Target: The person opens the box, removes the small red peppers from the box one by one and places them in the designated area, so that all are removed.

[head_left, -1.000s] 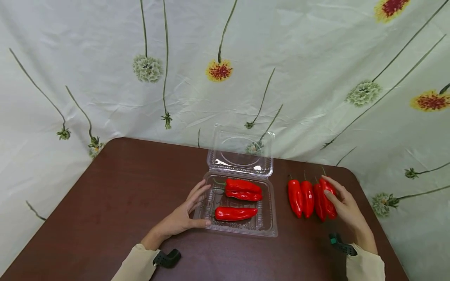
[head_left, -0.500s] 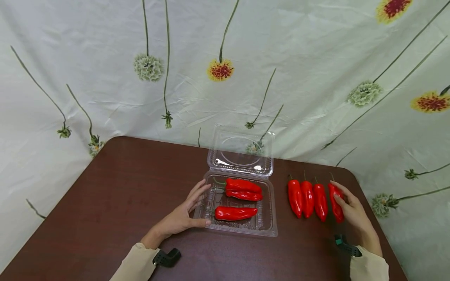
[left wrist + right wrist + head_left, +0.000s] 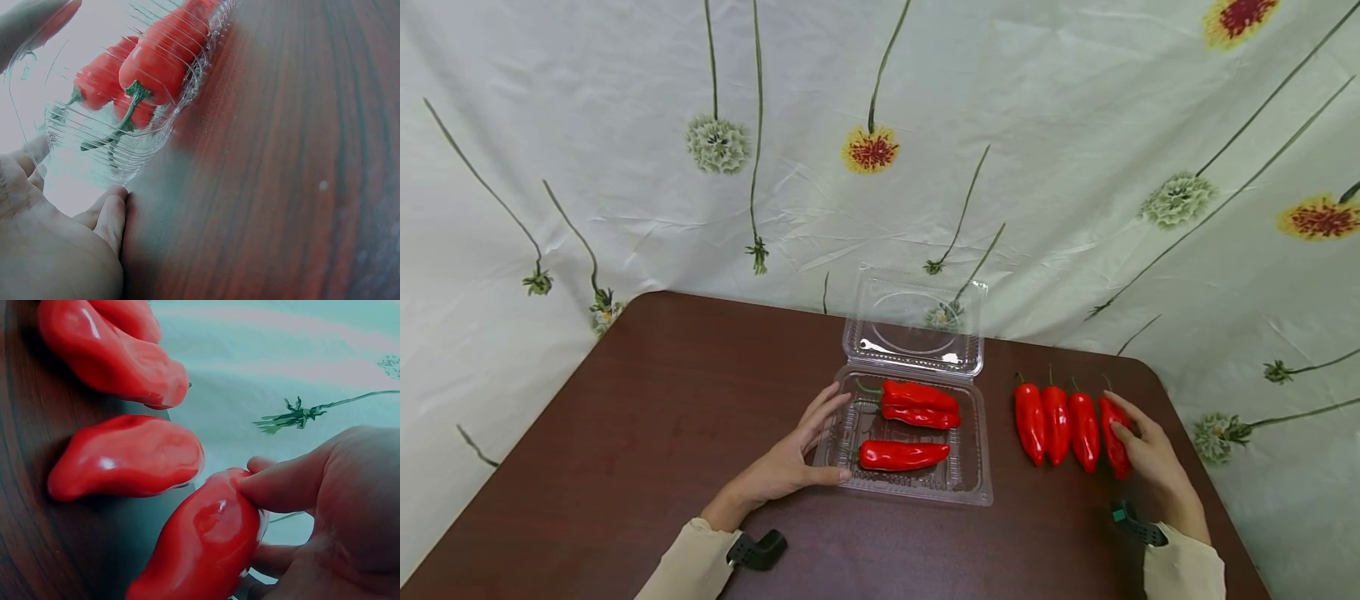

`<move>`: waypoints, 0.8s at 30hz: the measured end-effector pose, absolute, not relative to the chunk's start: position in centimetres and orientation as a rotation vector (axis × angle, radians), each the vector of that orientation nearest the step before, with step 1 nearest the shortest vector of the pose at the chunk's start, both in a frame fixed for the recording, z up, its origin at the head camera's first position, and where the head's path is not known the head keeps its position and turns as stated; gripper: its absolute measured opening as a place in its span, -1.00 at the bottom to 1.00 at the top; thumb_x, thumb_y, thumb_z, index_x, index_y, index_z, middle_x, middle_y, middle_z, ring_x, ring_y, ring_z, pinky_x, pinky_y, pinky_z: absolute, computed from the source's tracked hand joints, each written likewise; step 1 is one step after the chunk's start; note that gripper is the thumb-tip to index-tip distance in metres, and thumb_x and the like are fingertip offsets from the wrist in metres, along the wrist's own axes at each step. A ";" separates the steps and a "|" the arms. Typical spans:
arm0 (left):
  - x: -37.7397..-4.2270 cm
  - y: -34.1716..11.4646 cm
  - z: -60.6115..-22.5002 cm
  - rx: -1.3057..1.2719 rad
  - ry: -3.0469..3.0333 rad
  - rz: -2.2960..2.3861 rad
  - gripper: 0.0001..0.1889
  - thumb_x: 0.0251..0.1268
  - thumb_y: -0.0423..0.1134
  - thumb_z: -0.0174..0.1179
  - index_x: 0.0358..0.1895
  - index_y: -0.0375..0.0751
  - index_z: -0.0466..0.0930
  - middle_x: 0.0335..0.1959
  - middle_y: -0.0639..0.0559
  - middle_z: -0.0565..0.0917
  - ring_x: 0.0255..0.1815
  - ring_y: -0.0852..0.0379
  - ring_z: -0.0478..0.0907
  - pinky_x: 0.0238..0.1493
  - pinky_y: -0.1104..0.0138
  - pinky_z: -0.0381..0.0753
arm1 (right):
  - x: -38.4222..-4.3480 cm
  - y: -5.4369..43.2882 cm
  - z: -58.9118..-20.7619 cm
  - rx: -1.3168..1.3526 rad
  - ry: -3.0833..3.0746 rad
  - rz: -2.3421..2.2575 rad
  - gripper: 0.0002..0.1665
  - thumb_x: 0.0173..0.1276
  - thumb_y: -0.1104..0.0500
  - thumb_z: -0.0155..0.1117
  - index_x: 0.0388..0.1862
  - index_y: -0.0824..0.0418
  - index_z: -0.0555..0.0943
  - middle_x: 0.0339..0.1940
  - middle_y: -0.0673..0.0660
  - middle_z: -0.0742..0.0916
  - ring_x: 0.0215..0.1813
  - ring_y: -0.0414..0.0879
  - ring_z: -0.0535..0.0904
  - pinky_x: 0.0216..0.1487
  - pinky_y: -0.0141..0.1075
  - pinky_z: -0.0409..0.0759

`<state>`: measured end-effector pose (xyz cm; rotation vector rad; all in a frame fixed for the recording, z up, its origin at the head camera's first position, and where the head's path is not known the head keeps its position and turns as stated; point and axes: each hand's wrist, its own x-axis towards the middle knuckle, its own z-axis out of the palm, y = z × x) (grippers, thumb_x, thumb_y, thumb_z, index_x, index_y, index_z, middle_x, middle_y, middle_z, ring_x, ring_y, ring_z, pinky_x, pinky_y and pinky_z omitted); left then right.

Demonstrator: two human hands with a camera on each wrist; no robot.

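My left hand [image 3: 778,471] rests against the left side of a clear plastic clamshell box [image 3: 981,442], fingers extended along the edge and thumb at the front left corner. Inside the box lie two red peppers [image 3: 917,393] side by side at the back and one red pepper [image 3: 902,456] nearer the front. The left wrist view shows their green stems [image 3: 128,119] through the ribbed wall. At the right, my right hand [image 3: 1157,454] pinches a red pepper [image 3: 203,537] between thumb and fingers; part of the fingers is hidden behind it.
The box's clear lid [image 3: 913,333] stands raised at the back. Three more red peppers [image 3: 1056,425] lie in a row just left of the right hand, stems away from me. Behind the brown table [image 3: 685,400] hangs a flower-patterned cloth [image 3: 805,125].
My right hand has shifted the rightmost pepper right, away from its neighbour, then slightly back left. The left hand and the box have stayed put.
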<state>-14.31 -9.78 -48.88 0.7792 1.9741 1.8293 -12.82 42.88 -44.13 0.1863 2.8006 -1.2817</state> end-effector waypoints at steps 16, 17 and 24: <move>-14.4 -9.8 -49.0 0.777 1.979 1.830 0.02 0.21 -0.29 0.42 0.64 0.01 -0.08 0.66 0.07 -0.34 0.63 -0.26 -0.19 0.49 -0.31 -0.13 | -13.0 42.7 -44.7 0.221 2.841 -1.274 -0.41 0.61 0.23 -0.02 0.55 0.29 0.23 0.46 0.46 0.35 -0.10 -0.42 0.37 -0.28 -0.42 0.49; -14.4 -9.8 -49.0 0.775 1.981 1.829 0.02 0.22 -0.29 0.42 0.64 0.01 -0.08 0.66 0.07 -0.34 0.63 -0.26 -0.18 0.49 -0.31 -0.12 | -13.0 42.7 -44.7 0.222 2.845 -1.267 -0.42 0.61 0.24 -0.02 0.54 0.30 0.24 0.44 0.47 0.36 -0.13 -0.38 0.38 -0.31 -0.39 0.49; -14.4 -9.8 -49.1 0.780 1.978 1.824 0.02 0.23 -0.29 0.41 0.64 -0.04 -0.10 0.66 0.05 -0.35 0.63 -0.27 -0.19 0.49 -0.32 -0.13 | -12.9 42.9 -45.0 0.219 2.862 -1.242 -0.42 0.59 0.28 0.01 0.52 0.35 0.26 0.38 0.49 0.43 -0.16 -0.45 0.39 -0.27 -0.38 0.51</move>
